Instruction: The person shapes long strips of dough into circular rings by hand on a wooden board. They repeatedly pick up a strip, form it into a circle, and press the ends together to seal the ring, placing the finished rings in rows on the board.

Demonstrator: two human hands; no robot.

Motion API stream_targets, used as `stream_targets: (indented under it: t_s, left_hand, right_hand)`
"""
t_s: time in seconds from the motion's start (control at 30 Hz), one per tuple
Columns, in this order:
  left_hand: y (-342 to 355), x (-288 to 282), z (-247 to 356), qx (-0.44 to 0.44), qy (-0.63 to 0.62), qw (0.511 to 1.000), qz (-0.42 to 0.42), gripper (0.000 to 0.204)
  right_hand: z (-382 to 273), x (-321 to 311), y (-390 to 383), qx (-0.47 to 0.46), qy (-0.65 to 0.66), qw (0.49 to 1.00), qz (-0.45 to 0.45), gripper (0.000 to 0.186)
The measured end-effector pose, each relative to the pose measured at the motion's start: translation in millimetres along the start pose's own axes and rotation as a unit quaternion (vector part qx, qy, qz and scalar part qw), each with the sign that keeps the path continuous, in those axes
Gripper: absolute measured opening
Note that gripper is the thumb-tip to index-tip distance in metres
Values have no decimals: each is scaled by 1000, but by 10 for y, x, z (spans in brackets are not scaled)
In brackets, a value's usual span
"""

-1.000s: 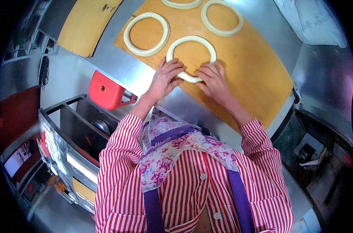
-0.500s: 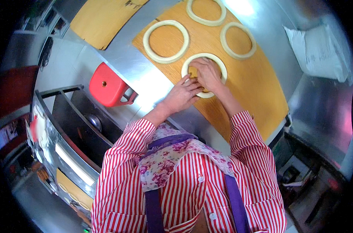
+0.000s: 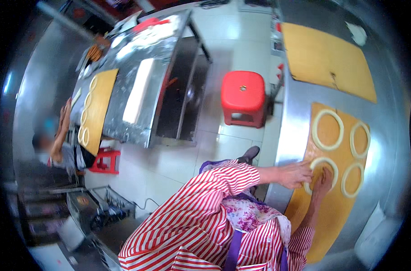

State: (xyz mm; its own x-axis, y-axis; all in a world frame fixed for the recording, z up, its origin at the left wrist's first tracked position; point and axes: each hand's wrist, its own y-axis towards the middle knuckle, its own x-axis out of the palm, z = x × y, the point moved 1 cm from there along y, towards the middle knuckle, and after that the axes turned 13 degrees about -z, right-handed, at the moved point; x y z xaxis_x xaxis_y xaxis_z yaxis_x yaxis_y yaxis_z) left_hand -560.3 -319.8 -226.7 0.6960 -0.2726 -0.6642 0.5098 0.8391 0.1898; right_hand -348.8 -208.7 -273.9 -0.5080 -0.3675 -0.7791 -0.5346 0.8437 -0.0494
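Observation:
On the wooden board point(image 3: 300, 210) lies a pale dough ring point(image 3: 334, 168) with both of my hands at it. My left hand point(image 3: 295, 175) reaches in from the left, its bent fingertips closed at the ring's left edge. My right hand point(image 3: 322, 183) lies across the near side of the ring, fingers curled down inside it; their tips are partly hidden and blurred. Three more rings rest on the same board: one dough ring point(image 3: 315, 131) beyond my hands, another dough ring point(image 3: 368, 140) at the far right and a third dough ring point(image 3: 344, 183) to the right.
Another wooden board point(image 3: 327, 54) lies farther along the metal table point(image 3: 289, 122). A red stool point(image 3: 243, 92) stands left of it. Across the aisle, a floured worktable point(image 3: 119, 108) holds a long dough strip point(image 3: 139, 90) and a board point(image 3: 101, 104) with rings, where a co-worker point(image 3: 63, 135) works.
My view has swung left, bringing the other worktable and the co-worker into sight. Both hands stay at the same dough ring, which appears farther right.

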Motion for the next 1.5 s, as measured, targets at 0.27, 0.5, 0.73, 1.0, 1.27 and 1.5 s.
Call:
stream_targets:
  t_s: [0.27,0.5,0.73,1.0,1.27,1.5]
  left_hand:
    - [-2380,-912,400,-273,-13,919,285,42]
    - [-3799,-2144,1288,-503,149,671,524,64]
    - [-5113,-2667,1578,-721,107,576,369,75]
    - [-4816,-2387,1928,-739,96,569,347,68]
    - [-4638,-2464,2120,-773,73,514,365,67]
    - [-4415,-2530,2191,-802,64,494,329,64]
  right_hand:
    - [-1762,-143,5,0,98,994,47,14]
    - [-3508,-32,-45,-202,104,963,-146,31]
    - [-5978,848,-214,-406,-7,855,-323,38]
    - [-6889,1703,117,-539,-109,734,-399,51]
    - [-7308,2374,99,-686,-238,540,-426,57]
    - [-7217,2279,293,-715,-238,495,-433,58]
